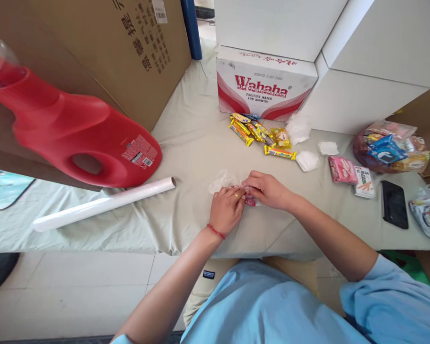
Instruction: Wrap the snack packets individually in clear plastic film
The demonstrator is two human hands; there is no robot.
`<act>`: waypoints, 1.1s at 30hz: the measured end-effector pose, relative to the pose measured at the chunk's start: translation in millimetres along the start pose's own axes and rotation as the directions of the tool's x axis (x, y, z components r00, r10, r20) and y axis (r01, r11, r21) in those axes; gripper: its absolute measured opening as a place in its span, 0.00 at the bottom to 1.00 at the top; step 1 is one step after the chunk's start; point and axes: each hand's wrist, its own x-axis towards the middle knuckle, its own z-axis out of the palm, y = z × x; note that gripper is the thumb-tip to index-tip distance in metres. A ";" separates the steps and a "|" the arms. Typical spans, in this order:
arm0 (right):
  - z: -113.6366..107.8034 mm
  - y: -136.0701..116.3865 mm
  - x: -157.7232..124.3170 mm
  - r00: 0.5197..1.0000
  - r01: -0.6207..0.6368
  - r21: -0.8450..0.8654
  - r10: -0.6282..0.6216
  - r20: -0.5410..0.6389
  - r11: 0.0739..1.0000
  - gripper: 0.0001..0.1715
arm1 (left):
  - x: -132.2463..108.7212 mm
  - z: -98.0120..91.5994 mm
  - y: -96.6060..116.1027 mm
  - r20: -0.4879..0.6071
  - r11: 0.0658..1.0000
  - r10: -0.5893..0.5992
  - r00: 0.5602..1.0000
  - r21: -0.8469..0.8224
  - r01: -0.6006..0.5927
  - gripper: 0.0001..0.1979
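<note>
At the table's front middle, my left hand (pixel 226 210), with a red string bracelet at the wrist, has its fingers curled over crumpled clear plastic film (pixel 222 180). My right hand (pixel 268 190) pinches the film close beside the left fingertips. A small red packet (pixel 250 200) shows through the film beneath and between both hands; its kind is mostly hidden. Beyond the hands lie several yellow-wrapped snack bars (pixel 241 133), one bar (pixel 280 153) apart from the others. Crumpled white film pieces (pixel 307 161) sit beside it.
A film roll (pixel 105 204) and a large red jug (pixel 89 138) are at left. A Wahaha carton (pixel 265 86) stands behind. On the right are a pink snack box (pixel 343 169), a white box (pixel 364 181), a phone (pixel 394 204) and a snack-filled bowl (pixel 390 148).
</note>
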 end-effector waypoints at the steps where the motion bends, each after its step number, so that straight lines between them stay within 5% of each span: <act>1: 7.1 1.5 -4.2 1.000 -0.009 0.030 0.009 -0.026 1.000 0.14 | 0.5 -1.0 -3.3 -0.007 0.998 0.007 1.000 -0.054 -0.008 0.18; 4: 24.2 9.2 -9.1 0.980 -0.092 0.137 0.114 -0.163 0.986 0.13 | 0.8 -4.0 -10.9 -0.040 0.990 0.032 0.999 -0.137 -0.037 0.18; 8: 30.7 12.7 -4.1 0.923 -0.185 0.276 0.263 -0.279 0.943 0.12 | 2.0 -6.1 -10.8 -0.019 1.000 0.023 1.000 -0.021 -0.023 0.17; 12: 31.0 3.7 -4.2 0.983 -0.036 0.204 0.071 -0.169 0.978 0.14 | 3.1 -6.8 -9.3 -0.056 1.000 0.014 0.998 0.017 -0.013 0.16; 16: 38.1 -5.4 -13.3 0.999 0.008 0.095 -0.003 -0.052 0.995 0.17 | -1.6 -7.4 -22.4 -0.117 0.971 0.021 0.993 -0.235 -0.049 0.14; 20: 46.4 -7.7 -20.8 1.000 0.000 -0.018 0.001 0.019 1.000 0.18 | -2.1 -11.9 -43.2 -0.248 0.931 -0.183 0.951 -0.354 0.087 0.10; 22: 49.5 -7.5 -22.6 0.998 0.017 -0.075 -0.012 0.060 0.997 0.21 | 4.6 -16.5 -50.8 -0.286 0.943 -0.265 0.921 -0.277 0.185 0.19; 25: 52.9 -6.7 -24.1 0.995 0.034 -0.142 -0.020 0.099 0.989 0.26 | 21.1 -25.0 -56.9 -0.187 0.970 -0.192 0.963 -0.183 0.158 0.36; 29: 56.4 -4.3 -26.7 0.995 0.039 -0.163 -0.023 0.101 0.986 0.27 | 34.3 -37.9 -63.1 0.080 0.919 -0.033 0.996 -0.390 0.062 0.12; 33: 59.9 -1.3 -30.0 0.999 0.033 -0.112 -0.029 0.040 0.993 0.26 | 18.9 -53.0 -78.7 0.103 0.811 -0.089 0.991 -0.570 0.132 0.03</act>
